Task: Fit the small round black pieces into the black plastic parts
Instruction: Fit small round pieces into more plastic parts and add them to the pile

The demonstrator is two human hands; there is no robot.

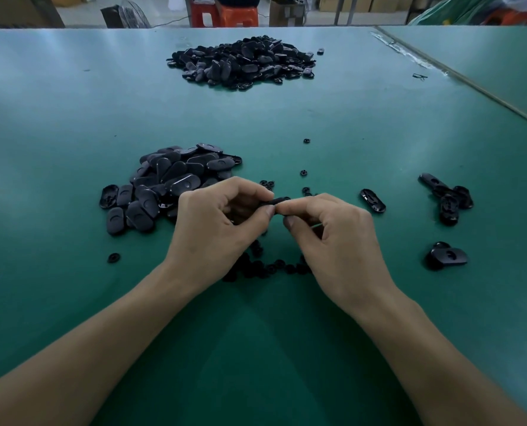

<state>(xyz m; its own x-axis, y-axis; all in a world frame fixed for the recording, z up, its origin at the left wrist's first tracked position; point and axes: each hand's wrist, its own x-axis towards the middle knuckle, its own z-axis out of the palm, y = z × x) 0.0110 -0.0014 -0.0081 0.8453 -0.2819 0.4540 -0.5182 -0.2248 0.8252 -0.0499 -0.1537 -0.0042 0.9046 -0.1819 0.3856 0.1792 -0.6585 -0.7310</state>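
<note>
Green matting covers the counter [71,118], and two bare forearms reach in from the near edge. Under the wrists lies a loose cluster of small round black pieces [256,267]; a dragged wrist could likely scatter them. Just above, the left hand [222,216] and right hand [333,238] meet with curled fingers, both pinching one black plastic part [276,202] held edge-on between thumbs and fingertips. Whether a round piece is already seated in it cannot be told, as the fingers hide it. The grip is by fingertips only, so hard pressing may make the part twist or spring free, and a dropped round piece would be hard to find among its look-alikes.

Left of the hands sits a near heap [167,186] of oval parts, almost touching the left hand; a nudge could slide some into the work area. A stray round piece [113,257] lies apart at the left. At the right lie a few loose parts [448,195], possibly finished ones that could get mixed up. Well beyond is a far heap [240,61].
</note>
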